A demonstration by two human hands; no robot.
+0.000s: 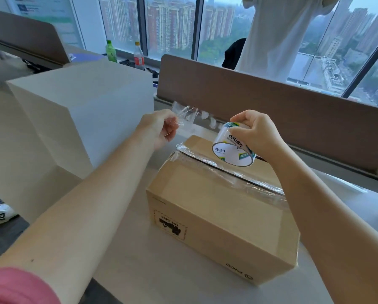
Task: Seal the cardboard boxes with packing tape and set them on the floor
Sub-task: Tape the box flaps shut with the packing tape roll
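A brown cardboard box stands on the white desk, its top flaps closed with a wrinkled strip of clear tape along the seam. My right hand grips a roll of clear packing tape above the far end of the box. My left hand, to the left of the roll, pinches a crumpled piece of clear tape that sticks up from its fingers. Whether this piece joins the roll is unclear.
A large white box stands on the desk to the left. A brown desk divider runs behind the cardboard box. A person in a white shirt stands beyond it by the windows. Two bottles sit at the back.
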